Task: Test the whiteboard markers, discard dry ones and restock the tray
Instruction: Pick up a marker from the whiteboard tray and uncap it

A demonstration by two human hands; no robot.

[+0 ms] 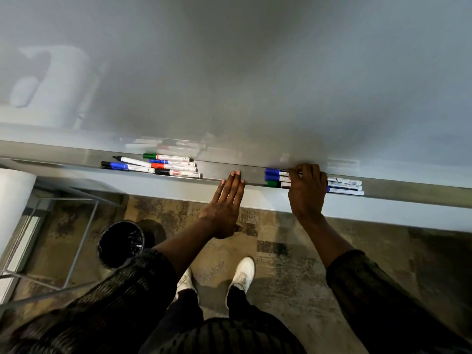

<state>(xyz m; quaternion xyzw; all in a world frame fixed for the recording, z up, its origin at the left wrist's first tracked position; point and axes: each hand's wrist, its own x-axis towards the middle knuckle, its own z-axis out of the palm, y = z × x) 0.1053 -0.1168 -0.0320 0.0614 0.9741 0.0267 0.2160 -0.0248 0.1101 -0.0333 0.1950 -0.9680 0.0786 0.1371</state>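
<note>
- glossy grey-white whiteboard (255, 85) filled the upper view; a long brushed-metal marker tray (254, 173) ran along its lower edge.
- loose cluster of white-barrelled whiteboard markers (158, 166) lay on the tray's left part, caps green, blue, red and black, barrels roughly parallel to the board and touching one another.
- second row of white-barrelled markers (344, 183) lay on the tray's right part, well apart from the cluster; 2 blue caps and 1 green cap showed at its left end, white barrels at its right end.
- right hand (306, 192) sat over the middle of that row, grip curled down around the markers, fingertips (297, 172) on the one nearest the board. thumb hidden.
- left hand (224, 200) was flat, fingers straight and pressed together, tips at the tray's front edge between the 2 groups. it held nothing.
- round black waste bin with black liner (120, 244) stood on the mottled brown carpet (281, 246), below the cluster.
- 2 white shoes (244, 273) pointed at the board; dark sleeves covered both forearms.
</note>
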